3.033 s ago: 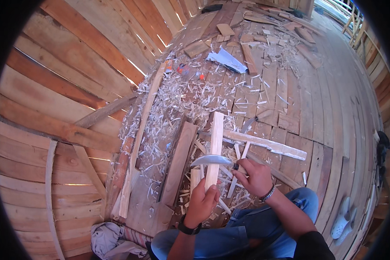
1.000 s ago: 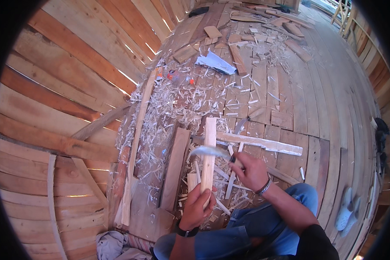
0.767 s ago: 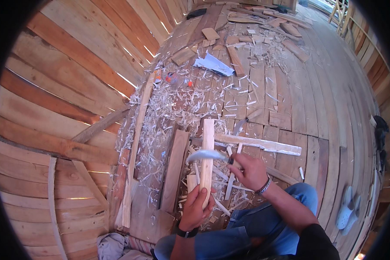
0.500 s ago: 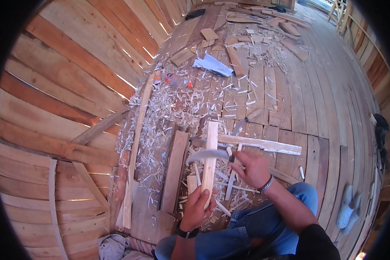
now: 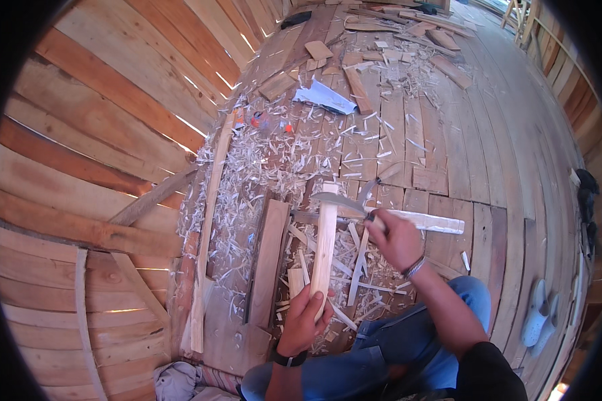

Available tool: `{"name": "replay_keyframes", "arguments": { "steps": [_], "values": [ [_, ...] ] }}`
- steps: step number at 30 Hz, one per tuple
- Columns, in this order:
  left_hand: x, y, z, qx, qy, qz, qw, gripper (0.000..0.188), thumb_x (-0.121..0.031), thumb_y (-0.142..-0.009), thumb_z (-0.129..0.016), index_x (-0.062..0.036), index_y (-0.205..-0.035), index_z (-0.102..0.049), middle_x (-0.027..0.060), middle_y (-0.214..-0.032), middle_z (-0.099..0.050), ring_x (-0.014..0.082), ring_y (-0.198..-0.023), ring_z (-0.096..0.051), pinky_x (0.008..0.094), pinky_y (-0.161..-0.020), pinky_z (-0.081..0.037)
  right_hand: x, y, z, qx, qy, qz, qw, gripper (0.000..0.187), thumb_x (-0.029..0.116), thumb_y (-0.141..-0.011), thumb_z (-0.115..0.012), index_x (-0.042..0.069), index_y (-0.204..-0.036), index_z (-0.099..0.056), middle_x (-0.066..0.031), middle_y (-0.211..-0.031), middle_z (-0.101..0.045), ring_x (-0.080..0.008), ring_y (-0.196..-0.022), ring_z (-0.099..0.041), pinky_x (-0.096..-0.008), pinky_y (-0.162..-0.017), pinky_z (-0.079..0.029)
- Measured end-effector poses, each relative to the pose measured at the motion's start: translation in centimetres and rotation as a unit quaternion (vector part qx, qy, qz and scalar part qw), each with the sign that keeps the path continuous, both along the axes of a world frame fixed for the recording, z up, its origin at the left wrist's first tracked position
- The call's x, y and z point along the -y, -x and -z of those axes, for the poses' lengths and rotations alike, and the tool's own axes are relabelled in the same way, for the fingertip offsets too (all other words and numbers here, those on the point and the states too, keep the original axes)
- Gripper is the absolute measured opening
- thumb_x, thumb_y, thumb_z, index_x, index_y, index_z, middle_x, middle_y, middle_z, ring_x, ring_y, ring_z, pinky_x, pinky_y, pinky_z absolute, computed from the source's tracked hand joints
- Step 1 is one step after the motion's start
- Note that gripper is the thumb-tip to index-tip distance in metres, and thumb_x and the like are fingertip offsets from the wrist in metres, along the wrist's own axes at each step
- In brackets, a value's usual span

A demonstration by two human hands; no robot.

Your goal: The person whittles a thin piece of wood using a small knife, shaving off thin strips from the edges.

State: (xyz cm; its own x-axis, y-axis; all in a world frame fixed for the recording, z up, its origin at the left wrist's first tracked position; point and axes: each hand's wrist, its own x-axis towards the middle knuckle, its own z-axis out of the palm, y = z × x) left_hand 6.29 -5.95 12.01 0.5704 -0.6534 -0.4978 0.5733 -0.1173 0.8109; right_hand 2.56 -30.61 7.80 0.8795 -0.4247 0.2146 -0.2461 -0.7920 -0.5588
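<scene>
My left hand [image 5: 304, 321] is wrapped round the lower end of a pale squared piece of wood [image 5: 326, 244], which points away from me with its far end raised. In my right hand [image 5: 398, 239] is the handle of a curved knife [image 5: 340, 200]. Its blade lies across the wood near the far end and seems to touch it. Just beyond, a second curved knife [image 5: 366, 192] with a wooden handle rests on the floor. A long pale batten [image 5: 421, 221] stretches to the right behind my right hand.
Shavings [image 5: 247, 180] cover the plank floor ahead. A thick brown beam [image 5: 269, 260] and a long strip [image 5: 214, 234] lie to the left, by the board wall [image 5: 80, 220]. Farther off are a whitish sheet [image 5: 324, 97] and wood offcuts [image 5: 411, 57]. Pale clogs [image 5: 535, 314] sit at right.
My right hand has moved away from me, taking the curved knife from the middle of the wood toward its far end. My left hand keeps its hold in about the same place.
</scene>
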Motion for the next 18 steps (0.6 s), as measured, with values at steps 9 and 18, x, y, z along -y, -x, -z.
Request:
{"name": "replay_keyframes", "arguments": {
  "steps": [9, 18],
  "values": [
    [0.3, 0.1, 0.9, -0.005, 0.009, 0.013, 1.000, 0.025, -0.020, -0.103, -0.034, -0.0005, -0.109, -0.049, 0.0048, -0.063, -0.048, 0.0054, -0.038, -0.028, 0.0193, -0.036, -0.026, -0.5, -0.1, 0.0, 0.002, -0.043, 0.047, 0.998, 0.032, 0.040, -0.086, -0.064, 0.011, -0.098, -0.061, -0.0132, -0.073, -0.063, -0.0324, -0.066, -0.064, -0.0432, -0.056, -0.049],
    [-0.3, 0.2, 0.7, -0.016, -0.004, -0.004, 1.000, 0.024, -0.019, -0.103, -0.036, -0.0009, -0.109, -0.050, 0.0034, -0.064, -0.048, 0.0042, -0.041, -0.030, 0.0188, -0.038, -0.026, -2.6, 0.8, 0.8, 0.081, 0.035, -0.058, 0.994, 0.031, 0.041, -0.087, -0.063, 0.011, -0.092, -0.058, -0.0121, -0.070, -0.062, -0.0326, -0.062, -0.063, -0.0440, -0.053, -0.048]
  ]
}}
